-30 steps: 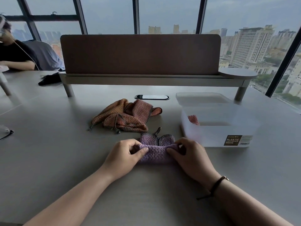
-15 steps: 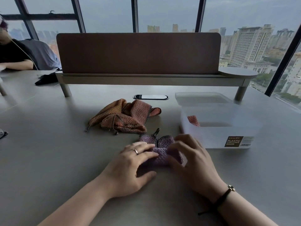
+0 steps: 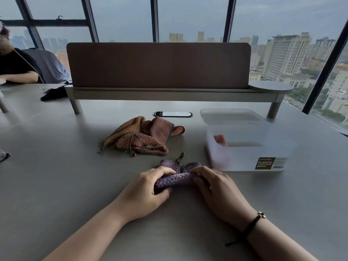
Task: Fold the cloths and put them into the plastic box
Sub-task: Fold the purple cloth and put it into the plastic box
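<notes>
Purple waffle-weave fabric is bunching between both hands: the purple cloth (image 3: 175, 178) is lying on the grey table (image 3: 56, 185), just near-left of the plastic box (image 3: 244, 157). The left hand (image 3: 145, 193) is curling its fingers and thumb round the cloth's left end, and the right hand (image 3: 216, 187) is pinching the right end. Folded into a strip, its long axis is running left to right, parallel to the box's near wall, its trimmed edges and hanging loop pointing away from the person. It looks light, soft and floppy, so gripping both ends at once should be keeping the fold from springing open. Left of the box, the orange cloths (image 3: 143, 136) are lying crumpled, and inside the box a folded pink cloth (image 3: 220, 139) is showing. Behind the box, its lid (image 3: 231, 115) is resting flat.
</notes>
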`<state>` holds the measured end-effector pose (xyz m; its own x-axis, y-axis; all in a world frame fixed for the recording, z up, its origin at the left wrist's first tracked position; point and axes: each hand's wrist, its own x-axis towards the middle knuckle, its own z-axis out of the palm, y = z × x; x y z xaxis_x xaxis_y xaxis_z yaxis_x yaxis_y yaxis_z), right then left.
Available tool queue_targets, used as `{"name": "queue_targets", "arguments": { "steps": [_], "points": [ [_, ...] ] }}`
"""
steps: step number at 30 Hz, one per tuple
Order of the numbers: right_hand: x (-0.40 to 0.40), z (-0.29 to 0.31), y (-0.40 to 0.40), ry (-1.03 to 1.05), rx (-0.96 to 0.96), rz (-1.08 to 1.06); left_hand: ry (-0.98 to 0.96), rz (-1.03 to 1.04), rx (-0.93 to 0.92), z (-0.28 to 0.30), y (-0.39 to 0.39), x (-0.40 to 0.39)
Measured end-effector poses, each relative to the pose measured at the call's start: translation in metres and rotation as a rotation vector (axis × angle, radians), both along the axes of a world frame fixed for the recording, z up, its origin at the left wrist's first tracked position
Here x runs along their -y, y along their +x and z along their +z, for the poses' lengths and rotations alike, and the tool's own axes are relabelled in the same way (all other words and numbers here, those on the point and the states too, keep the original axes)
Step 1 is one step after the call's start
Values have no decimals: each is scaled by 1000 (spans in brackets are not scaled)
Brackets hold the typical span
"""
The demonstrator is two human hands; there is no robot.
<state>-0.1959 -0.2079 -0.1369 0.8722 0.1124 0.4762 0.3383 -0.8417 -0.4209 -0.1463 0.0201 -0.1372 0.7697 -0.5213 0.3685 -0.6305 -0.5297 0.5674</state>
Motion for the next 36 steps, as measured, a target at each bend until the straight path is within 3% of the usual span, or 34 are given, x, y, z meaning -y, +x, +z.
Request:
{"name": "queue_targets", "arguments": {
  "steps": [8, 12, 17, 20, 25, 30, 36],
  "points": [
    [2, 7, 7, 227, -126, -75, -209, 149, -78, -3, 20, 0],
    [-4, 8, 30, 265, -122, -160, -148, 256, -92, -5, 35, 4],
    [-11, 6, 43, 49, -223, -328, 167, 399, -38, -7, 44, 11],
    [-13, 4, 37, -81, -181, -377, 161, 379, -50, -9, 47, 11],
    [-6, 1, 33, -50, -204, -325, 3, 295, -101, -13, 50, 3],
    [2, 1, 32, 113, -232, -184, -328, 81, -250, -1, 42, 2],
    [2, 11, 27, 492, -330, 121, -843, -72, -741, 12, 29, 8]
  ]
}}
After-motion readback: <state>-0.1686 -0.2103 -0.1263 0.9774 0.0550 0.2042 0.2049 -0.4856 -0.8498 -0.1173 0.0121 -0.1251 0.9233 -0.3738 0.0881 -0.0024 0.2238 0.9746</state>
